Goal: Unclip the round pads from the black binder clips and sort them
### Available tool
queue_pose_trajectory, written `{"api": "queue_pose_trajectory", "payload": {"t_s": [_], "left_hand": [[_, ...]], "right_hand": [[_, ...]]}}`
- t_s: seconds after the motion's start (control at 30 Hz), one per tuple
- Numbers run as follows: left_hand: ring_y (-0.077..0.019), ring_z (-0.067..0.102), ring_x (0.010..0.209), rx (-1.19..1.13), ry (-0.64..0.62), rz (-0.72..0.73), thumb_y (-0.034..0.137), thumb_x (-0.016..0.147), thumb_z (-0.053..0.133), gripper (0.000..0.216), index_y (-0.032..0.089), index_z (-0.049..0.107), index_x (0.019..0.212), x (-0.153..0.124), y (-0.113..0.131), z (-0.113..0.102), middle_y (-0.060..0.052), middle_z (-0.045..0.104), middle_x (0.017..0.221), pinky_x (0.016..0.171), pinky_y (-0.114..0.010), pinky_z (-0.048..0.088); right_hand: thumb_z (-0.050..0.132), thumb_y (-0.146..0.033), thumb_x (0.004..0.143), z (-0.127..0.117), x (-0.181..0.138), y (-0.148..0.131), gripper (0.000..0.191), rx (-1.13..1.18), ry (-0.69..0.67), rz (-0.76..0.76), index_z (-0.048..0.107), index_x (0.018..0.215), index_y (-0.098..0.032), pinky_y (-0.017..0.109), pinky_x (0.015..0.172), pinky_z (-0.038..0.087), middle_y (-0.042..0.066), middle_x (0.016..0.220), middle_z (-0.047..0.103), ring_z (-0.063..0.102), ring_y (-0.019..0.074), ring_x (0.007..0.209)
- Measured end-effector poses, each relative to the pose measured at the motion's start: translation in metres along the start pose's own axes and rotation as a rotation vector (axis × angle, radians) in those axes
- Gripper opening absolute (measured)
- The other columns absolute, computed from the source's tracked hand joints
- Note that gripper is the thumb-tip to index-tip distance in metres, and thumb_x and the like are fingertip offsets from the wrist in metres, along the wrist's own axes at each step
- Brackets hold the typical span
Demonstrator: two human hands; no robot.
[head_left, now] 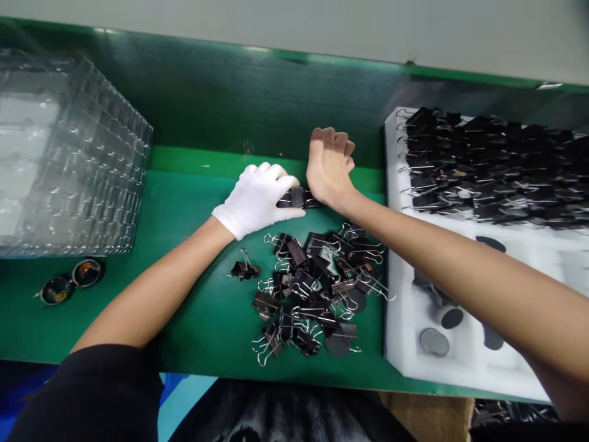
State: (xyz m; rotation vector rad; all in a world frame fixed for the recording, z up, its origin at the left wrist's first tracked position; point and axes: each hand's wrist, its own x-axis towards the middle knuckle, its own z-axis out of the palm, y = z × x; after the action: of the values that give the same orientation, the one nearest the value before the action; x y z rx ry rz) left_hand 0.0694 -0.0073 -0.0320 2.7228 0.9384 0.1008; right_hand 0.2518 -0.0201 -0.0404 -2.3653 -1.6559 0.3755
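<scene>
My left hand (257, 197), in a white glove, is closed around a short row of black binder clips (297, 197) resting on the green table (193, 307). My bare right hand (329, 162) is curled, its heel pressed against the right end of that same row. Just in front of both hands lies a loose pile of black binder clips (317, 282) with silver wire handles. A single clip (243, 268) lies apart to the pile's left.
A stack of clear plastic blister trays (69, 159) stands at the left. Two small round lenses (71, 281) lie before it. A white foam tray (464, 362) at the right holds neat rows of black clips (492, 166) and round discs (448, 318).
</scene>
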Motion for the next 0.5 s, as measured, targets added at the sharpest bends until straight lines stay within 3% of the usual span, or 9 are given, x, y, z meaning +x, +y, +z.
{"api": "queue_pose_trajectory", "payload": {"t_s": [0.2, 0.37, 0.5], "left_hand": [[-0.0347, 0.057, 0.117, 0.028, 0.004, 0.02, 0.068, 0.097, 0.062, 0.061, 0.017, 0.069, 0.128, 0.001, 0.001, 0.001, -0.017, 0.064, 0.121, 0.101, -0.045, 0.042], [-0.0322, 0.06, 0.122, -0.006, -0.011, 0.041, 0.053, 0.095, 0.071, 0.067, 0.018, 0.057, 0.15, -0.005, -0.005, -0.004, -0.015, 0.064, 0.132, 0.104, -0.042, 0.046], [-0.027, 0.066, 0.12, -0.19, 0.036, 0.017, 0.048, 0.101, 0.061, 0.052, 0.018, 0.062, 0.143, -0.008, -0.014, -0.003, -0.012, 0.07, 0.132, 0.102, -0.038, 0.051]], "right_hand": [[-0.012, -0.069, 0.106, 0.005, 0.002, -0.002, 0.084, 0.053, 0.04, 0.02, 0.05, 0.139, -0.024, 0.056, 0.114, 0.039, 0.017, 0.138, 0.043, 0.041, 0.0306, 0.136], [0.005, -0.074, 0.108, 0.001, 0.008, -0.003, 0.076, 0.305, 0.054, 0.045, 0.059, 0.127, -0.023, 0.068, 0.121, 0.031, 0.015, 0.138, 0.05, 0.041, 0.0338, 0.14], [0.005, -0.073, 0.108, -0.028, 0.012, 0.006, 0.085, 0.665, -0.089, 0.04, 0.07, 0.111, -0.018, 0.051, 0.119, 0.042, 0.013, 0.122, 0.066, 0.059, 0.0285, 0.124]]}}
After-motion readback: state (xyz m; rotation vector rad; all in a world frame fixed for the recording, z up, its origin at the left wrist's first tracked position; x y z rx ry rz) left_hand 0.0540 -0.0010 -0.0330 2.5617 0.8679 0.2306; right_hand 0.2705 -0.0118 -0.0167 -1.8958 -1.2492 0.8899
